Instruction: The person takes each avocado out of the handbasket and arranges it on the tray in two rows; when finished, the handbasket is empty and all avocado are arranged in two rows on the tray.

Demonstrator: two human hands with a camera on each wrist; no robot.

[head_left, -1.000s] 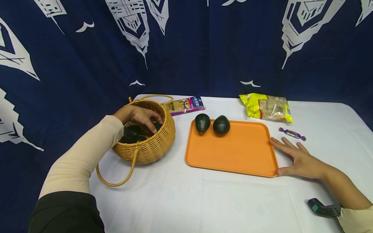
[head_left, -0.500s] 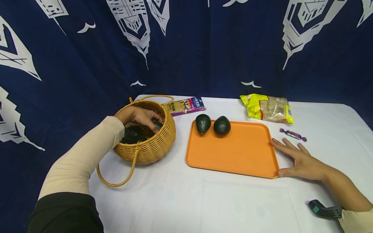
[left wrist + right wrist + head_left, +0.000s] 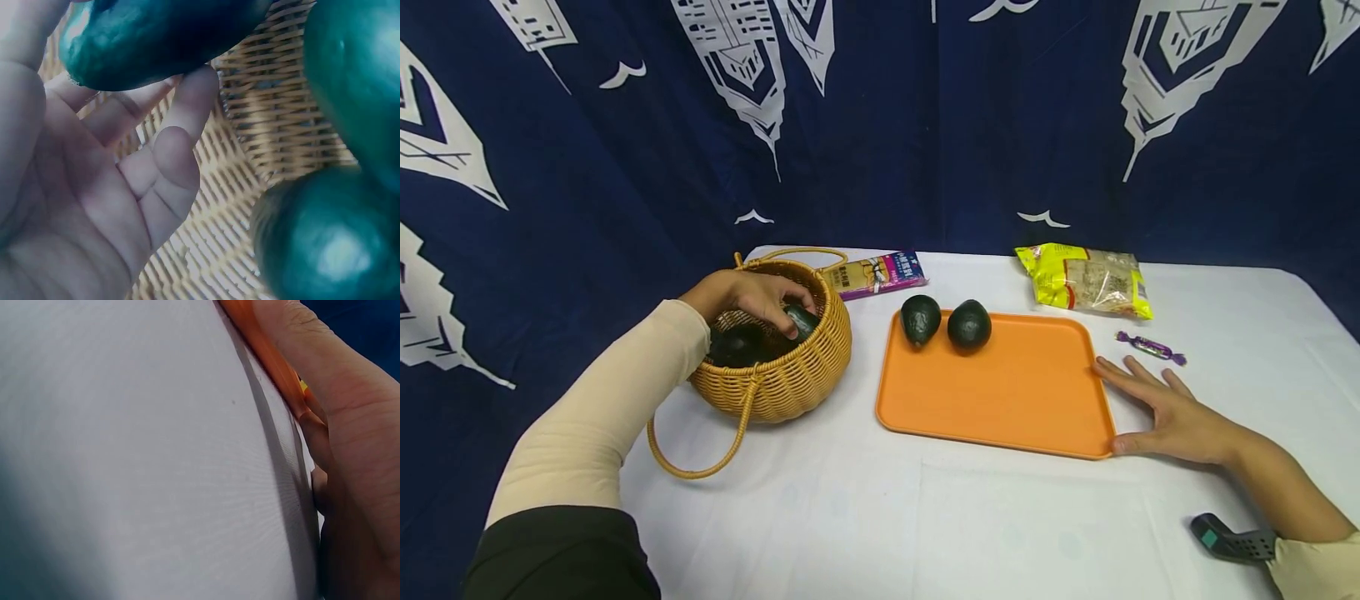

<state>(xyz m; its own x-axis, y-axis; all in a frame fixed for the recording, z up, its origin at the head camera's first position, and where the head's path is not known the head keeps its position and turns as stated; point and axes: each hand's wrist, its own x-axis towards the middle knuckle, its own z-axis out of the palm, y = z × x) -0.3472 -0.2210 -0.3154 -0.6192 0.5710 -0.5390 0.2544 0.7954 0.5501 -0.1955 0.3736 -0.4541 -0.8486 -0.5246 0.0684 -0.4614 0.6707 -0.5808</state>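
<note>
Left hand (image 3: 752, 298) gripping an avocado (image 3: 805, 322) in the basket (image 3: 805, 377); right hand (image 3: 1172, 421) flat-fingered at the tray (image 3: 1000, 392).

Your left thumb and fingers curl round the fruit by the basket's right inner wall, probably to stop its smooth skin slipping; other avocados (image 3: 322, 240) lie near it inside. Your right fingers, spread, touch the tray's right edge, presumably steadying it. Two avocados on the tray (image 3: 970, 325) sit side by side, far left, likely for the short reach from the basket. Labels: purple-and-gold packet (image 3: 880, 275), far left, bears Chinese characters, too small to read surely; yellow bag (image 3: 1086, 279) and purple-wrapped candy (image 3: 1150, 347), far right: print illegible, brands undetermined.
</note>
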